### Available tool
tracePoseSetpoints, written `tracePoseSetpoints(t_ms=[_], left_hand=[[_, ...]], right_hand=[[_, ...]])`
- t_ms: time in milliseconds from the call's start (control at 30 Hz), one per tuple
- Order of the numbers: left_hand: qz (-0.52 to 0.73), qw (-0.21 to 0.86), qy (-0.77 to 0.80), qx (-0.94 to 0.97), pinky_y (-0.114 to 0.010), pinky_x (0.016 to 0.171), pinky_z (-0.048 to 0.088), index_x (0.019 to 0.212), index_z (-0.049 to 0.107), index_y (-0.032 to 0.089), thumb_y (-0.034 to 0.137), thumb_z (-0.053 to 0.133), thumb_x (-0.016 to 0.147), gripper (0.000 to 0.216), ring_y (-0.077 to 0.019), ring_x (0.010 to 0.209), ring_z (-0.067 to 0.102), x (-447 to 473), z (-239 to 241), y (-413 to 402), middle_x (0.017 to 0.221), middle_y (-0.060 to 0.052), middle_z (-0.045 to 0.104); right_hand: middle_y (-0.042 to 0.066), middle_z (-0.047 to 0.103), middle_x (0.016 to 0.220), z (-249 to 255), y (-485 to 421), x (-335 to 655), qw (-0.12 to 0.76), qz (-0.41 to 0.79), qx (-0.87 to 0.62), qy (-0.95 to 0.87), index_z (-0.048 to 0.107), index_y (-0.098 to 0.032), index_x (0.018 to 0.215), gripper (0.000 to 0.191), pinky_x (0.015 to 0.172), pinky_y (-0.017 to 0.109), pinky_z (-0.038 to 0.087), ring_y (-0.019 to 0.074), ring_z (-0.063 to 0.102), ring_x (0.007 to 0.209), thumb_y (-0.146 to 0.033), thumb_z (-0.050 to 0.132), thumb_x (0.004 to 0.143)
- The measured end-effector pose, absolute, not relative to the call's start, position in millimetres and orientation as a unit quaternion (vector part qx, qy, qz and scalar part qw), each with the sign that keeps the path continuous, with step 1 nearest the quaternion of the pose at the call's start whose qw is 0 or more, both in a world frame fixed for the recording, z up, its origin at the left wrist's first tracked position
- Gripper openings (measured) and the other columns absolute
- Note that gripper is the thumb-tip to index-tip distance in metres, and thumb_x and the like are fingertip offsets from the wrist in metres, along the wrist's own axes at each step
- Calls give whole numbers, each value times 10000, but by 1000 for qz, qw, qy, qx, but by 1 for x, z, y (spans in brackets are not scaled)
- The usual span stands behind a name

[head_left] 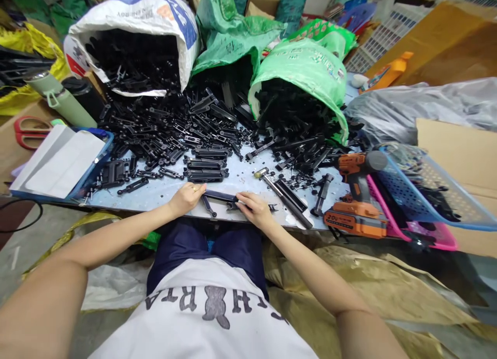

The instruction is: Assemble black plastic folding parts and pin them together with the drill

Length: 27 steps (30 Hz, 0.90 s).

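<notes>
Between my hands, at the table's front edge, lies a long black plastic arm (pixel 220 195). My left hand (pixel 187 198) pinches its left end, and my right hand (pixel 254 209) grips its right end. A shorter black link (pixel 210 207) slants down toward me from near the left end; whether it is joined on, I cannot tell. My fingers hide both ends of the arm. Just beyond sits a neat stack of black arms (pixel 205 167). Right of my right hand, a hammer (pixel 285 196) lies slantwise beside a black channel-shaped piece (pixel 293 193).
Loose black parts (pixel 155 136) heap across the back, spilling from a white sack (pixel 186 27) and a green sack (pixel 303 74). An orange cordless drill (pixel 355 198) stands at right by a blue basket (pixel 438 177). At left are a blue tray (pixel 104 141), red scissors (pixel 29 133) and a green bottle (pixel 64 102).
</notes>
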State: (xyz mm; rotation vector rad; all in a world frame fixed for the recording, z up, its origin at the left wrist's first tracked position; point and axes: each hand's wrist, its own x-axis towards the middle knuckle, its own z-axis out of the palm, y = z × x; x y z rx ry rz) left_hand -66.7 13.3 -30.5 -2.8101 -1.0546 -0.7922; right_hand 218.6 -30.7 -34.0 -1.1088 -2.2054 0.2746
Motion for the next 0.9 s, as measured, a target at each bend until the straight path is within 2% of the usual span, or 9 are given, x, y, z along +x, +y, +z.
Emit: tracePoseSetpoints(t_ms=[100, 200, 333, 433, 567, 667, 800, 900], left_hand=[[-234, -12, -405, -884, -339, 763, 491, 1118, 566, 126, 223, 323, 931, 321, -192, 822, 632, -60, -19, 5, 850, -109, 658], [-242, -25, -558, -794, -324, 750, 476, 1059, 594, 137, 381, 386, 911, 353, -218, 869, 633, -52, -10, -18, 913, -123, 658], [-98, -96, -682, -718, -321, 634, 457, 817, 660, 157, 534, 414, 848, 451, -251, 712, 652, -29, -9, -49, 738, -107, 670], [-32, -143, -690, -709, -324, 636, 453, 812, 680, 152, 506, 404, 849, 451, -266, 727, 661, -9, -12, -53, 754, -129, 684], [-33, -169, -713, -680, -334, 650, 461, 827, 689, 136, 436, 356, 871, 451, -274, 763, 667, -1, -14, -47, 790, -149, 691], [-25, -166, -713, -681, -343, 667, 467, 824, 697, 133, 431, 415, 836, 411, -285, 776, 666, -8, -15, -45, 782, -154, 691], [-22, -162, -717, -678, -346, 676, 470, 834, 702, 123, 417, 419, 834, 408, -286, 776, 667, -13, -17, -45, 777, -160, 690], [-29, -166, -720, -673, -333, 665, 467, 832, 698, 133, 427, 426, 834, 400, -276, 773, 667, -10, -18, -47, 773, -148, 691]], right_hand=[[96, 625, 1082, -39, -36, 228, 304, 131, -430, -840, 539, -223, 1228, 358, 840, 369, 491, 204, 581, 983, -346, 484, 897], [100, 605, 1146, -30, -34, 219, 256, 107, -455, -846, 536, -243, 1239, 367, 865, 419, 462, 232, 559, 1023, -373, 461, 904], [112, 481, 1324, -18, -17, 167, 249, 108, -410, -871, 456, -229, 1323, 449, 962, 419, 404, 241, 473, 1169, -412, 418, 914], [109, 461, 1342, -21, -5, 131, 233, 160, -370, -885, 424, -211, 1350, 478, 980, 382, 405, 220, 462, 1191, -430, 359, 930], [69, 547, 1246, -25, -1, 121, 238, 230, -389, -860, 473, -237, 1314, 430, 988, 343, 407, 174, 497, 1150, -389, 289, 957], [50, 555, 1243, -24, -3, 126, 244, 263, -407, -840, 483, -252, 1305, 421, 982, 335, 413, 162, 500, 1150, -364, 262, 965], [42, 562, 1242, -26, -5, 127, 250, 261, -412, -836, 474, -265, 1312, 421, 980, 363, 408, 172, 498, 1145, -345, 242, 970], [73, 564, 1234, -30, -5, 122, 220, 233, -425, -846, 505, -236, 1291, 433, 960, 403, 415, 205, 505, 1120, -362, 246, 967]])
